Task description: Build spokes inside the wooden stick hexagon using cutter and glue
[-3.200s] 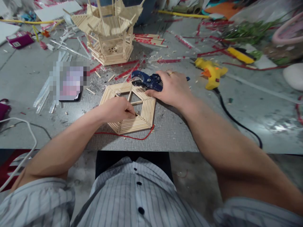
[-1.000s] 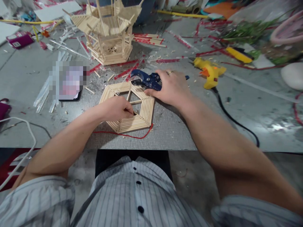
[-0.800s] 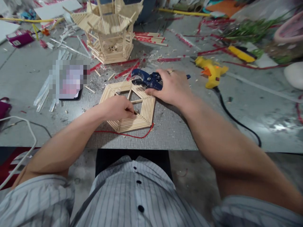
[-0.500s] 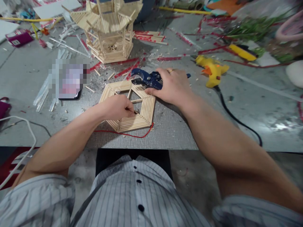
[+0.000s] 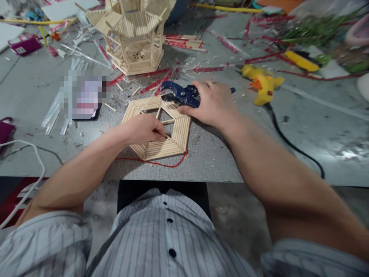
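A flat hexagonal frame of thin wooden sticks [image 5: 181, 132] lies on the table, with spokes across its open middle. Over its left part is my left hand [image 5: 145, 129], fingers pinched together near the centre; what they hold, if anything, is hidden. My right hand [image 5: 213, 102] is wrapped round dark blue hand cutters [image 5: 184, 94], whose jaws point left above the frame's far edge. The right thumb rests at the frame's upper right edge. A red cord [image 5: 167, 165] lies along the near side of the frame.
A wooden-stick pavilion model [image 5: 135, 42] stands behind. A yellow glue gun [image 5: 262, 82] with a black cable lies right. Clear glue sticks [image 5: 57, 111] and a blurred phone [image 5: 88, 98] lie left. Red wrapper strips [image 5: 155, 84] and stick offcuts litter the table [image 5: 210, 161].
Both hands keep nearly the same pose on the frame and cutters. The view has shifted slightly; nothing has been let go or picked up.
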Motion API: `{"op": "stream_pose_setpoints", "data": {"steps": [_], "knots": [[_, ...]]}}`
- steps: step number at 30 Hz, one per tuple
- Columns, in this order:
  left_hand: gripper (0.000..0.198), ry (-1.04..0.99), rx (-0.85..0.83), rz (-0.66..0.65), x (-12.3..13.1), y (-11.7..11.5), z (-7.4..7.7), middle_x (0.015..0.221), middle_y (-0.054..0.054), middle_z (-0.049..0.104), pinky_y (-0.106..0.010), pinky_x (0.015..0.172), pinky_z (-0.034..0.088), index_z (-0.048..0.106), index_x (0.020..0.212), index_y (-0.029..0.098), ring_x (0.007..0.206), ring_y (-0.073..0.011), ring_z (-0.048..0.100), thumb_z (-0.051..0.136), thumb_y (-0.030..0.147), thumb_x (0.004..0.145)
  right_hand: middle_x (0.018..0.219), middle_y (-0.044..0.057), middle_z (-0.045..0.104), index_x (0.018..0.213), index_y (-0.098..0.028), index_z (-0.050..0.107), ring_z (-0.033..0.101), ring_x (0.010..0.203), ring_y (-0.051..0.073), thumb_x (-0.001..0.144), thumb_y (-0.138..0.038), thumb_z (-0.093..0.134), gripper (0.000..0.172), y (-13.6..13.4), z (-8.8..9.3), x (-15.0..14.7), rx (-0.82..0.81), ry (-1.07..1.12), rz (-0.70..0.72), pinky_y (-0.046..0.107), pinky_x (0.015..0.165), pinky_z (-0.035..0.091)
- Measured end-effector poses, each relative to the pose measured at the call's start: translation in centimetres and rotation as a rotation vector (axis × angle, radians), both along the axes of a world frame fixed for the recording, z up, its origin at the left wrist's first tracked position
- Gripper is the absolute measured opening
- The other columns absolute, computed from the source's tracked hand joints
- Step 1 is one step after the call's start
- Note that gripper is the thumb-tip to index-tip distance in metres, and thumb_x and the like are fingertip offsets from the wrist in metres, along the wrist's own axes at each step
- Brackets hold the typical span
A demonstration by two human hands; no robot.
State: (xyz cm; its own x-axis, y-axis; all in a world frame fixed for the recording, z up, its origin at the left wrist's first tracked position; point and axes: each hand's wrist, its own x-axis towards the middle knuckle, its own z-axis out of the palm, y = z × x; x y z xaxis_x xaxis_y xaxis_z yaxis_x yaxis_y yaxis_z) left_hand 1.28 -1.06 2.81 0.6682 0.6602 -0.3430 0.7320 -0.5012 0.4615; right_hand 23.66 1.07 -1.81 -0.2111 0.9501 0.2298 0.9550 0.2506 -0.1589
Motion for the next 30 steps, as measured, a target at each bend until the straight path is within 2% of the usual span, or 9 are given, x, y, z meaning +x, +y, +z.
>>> {"op": "stream_pose_setpoints", "data": {"steps": [6, 15, 30], "knots": [[0.021, -0.044, -0.059, -0.027, -0.14, -0.02, 0.22, 0.081, 0.002, 0.074, -0.02, 0.071, 0.04, 0.076, 0.084, 0.018, 0.073, -0.0092, 0.062, 0.057, 0.024, 0.077, 0.123, 0.021, 0.056, 0.14, -0.015, 0.041, 0.049, 0.117, 0.043, 0.079, -0.072, 0.05, 0.083, -0.12, 0.19, -0.1, -0.033, 0.019, 0.001, 0.058, 0.094, 0.033], [0.021, 0.009, 0.005, -0.014, 0.02, -0.14, 0.03, 0.083, 0.001, 0.075, -0.021, 0.069, 0.04, 0.076, 0.085, 0.018, 0.073, -0.0099, 0.062, 0.058, 0.024, 0.077, 0.12, 0.02, 0.058, 0.136, -0.015, 0.045, 0.052, 0.114, 0.042, 0.079, -0.071, 0.051, 0.08, -0.2, 0.29, -0.19, -0.007, -0.001, -0.002, 0.057, 0.093, 0.036], [0.019, -0.013, -0.029, 0.002, 0.03, 0.0, 0.08, 0.081, 0.002, 0.074, -0.021, 0.071, 0.04, 0.076, 0.084, 0.018, 0.072, -0.0094, 0.06, 0.059, 0.022, 0.076, 0.121, 0.021, 0.056, 0.136, -0.014, 0.045, 0.05, 0.116, 0.042, 0.079, -0.069, 0.053, 0.08, -0.34, 0.64, -0.35, -0.044, 0.003, -0.021, 0.057, 0.094, 0.035]]}}
